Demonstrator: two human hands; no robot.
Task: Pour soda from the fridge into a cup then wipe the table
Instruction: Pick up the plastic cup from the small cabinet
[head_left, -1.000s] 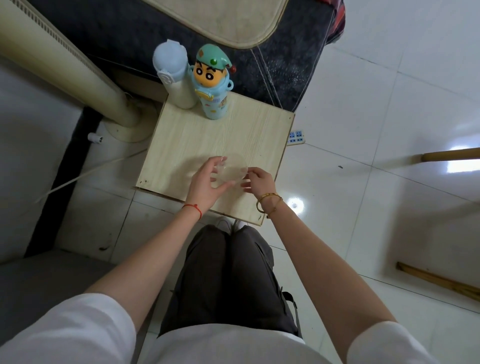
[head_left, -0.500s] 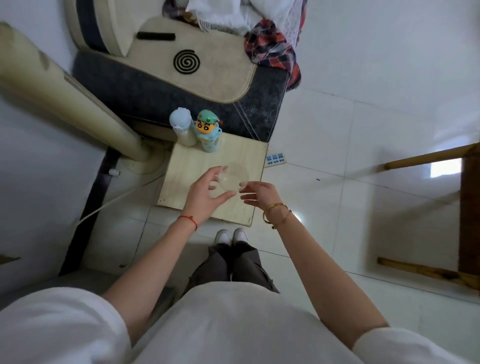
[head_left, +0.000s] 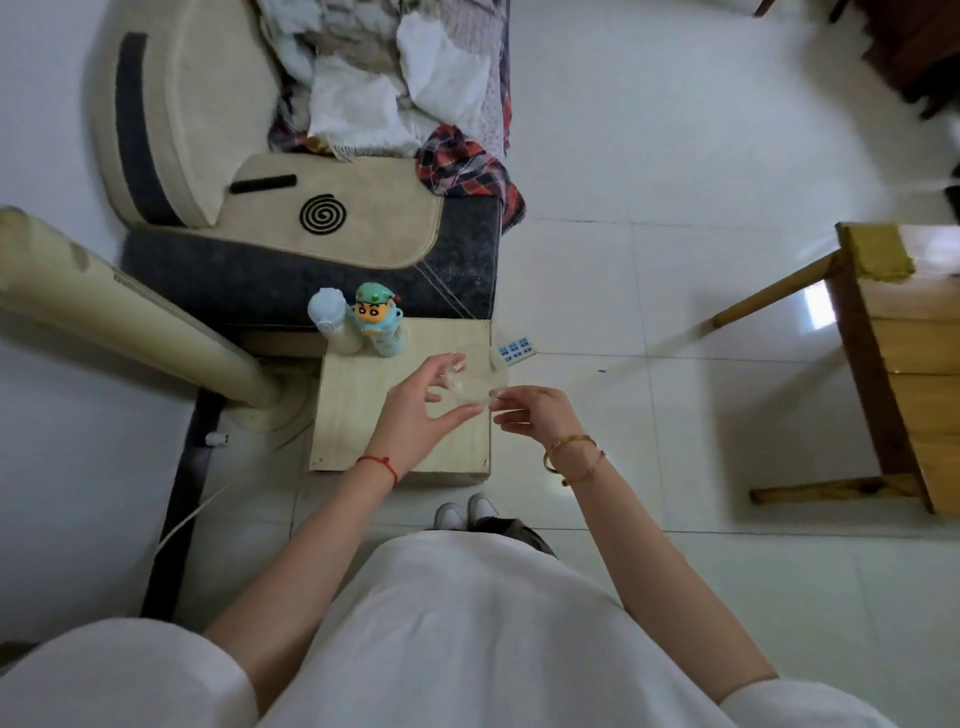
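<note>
- Head view looking down: person standing at a small wooden desk (head_left: 358, 415), white sleeves at frame bottom, shoe tips just in front of the desk's near edge.
- Clear plastic cup (head_left: 475, 379) being held in the air over the desk's right half, tilted, mouth facing the camera.
- Left hand (head_left: 415, 410) wrapping around the cup from the left, thumb under it and fingers curling over the far side; red string on that wrist.
- Right hand (head_left: 530, 410) pinching the cup's near-right rim with its fingertips; gold bangles on that wrist.
- White bottle (head_left: 332, 322) and cartoon-character bottle (head_left: 382, 325) standing upright side by side at the desk's far-left corner, touching or nearly touching.
- Power strip (head_left: 517, 349) lying on the tiled floor just right of the desk's far corner.
- Sofa (head_left: 311, 270) with piled laundry sitting behind the desk; wooden furniture (head_left: 904, 364) at far right.
</note>
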